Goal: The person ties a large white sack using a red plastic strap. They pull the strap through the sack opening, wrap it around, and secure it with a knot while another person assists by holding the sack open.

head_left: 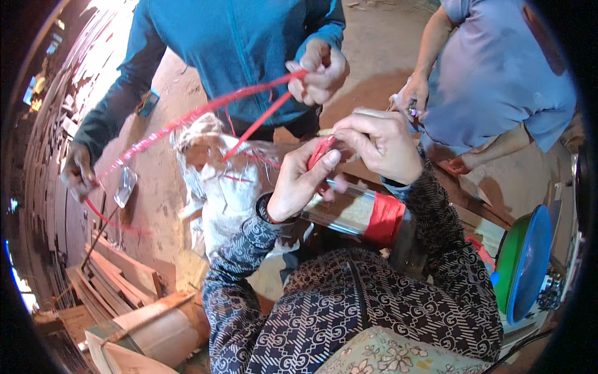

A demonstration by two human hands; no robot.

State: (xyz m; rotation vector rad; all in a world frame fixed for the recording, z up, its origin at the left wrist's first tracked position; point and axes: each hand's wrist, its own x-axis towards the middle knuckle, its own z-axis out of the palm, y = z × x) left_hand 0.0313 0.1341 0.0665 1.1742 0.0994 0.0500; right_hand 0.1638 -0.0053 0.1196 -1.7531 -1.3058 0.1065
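My left hand (301,181) is closed around a small folded bundle of red plastic strip (321,151), its thumb pressed along the side. Just right of it, my right hand (383,144) pinches close to the bundle's upper end. A thin pale tip pokes out by its fingertips, and what lies inside the pinch is hidden. Below both hands lies a clear cylinder or packet (339,209) with pale contents and a red wrapped end (384,218). Opposite me, a person in a blue jacket stretches a long red strip (205,109) between two hands.
A white sack (227,196) with loose red strands stands left of my hands. Another person in grey-blue (501,81) is at the far right. Wooden boards (121,274) lie at the lower left. A green and blue basin (528,265) leans at the right.
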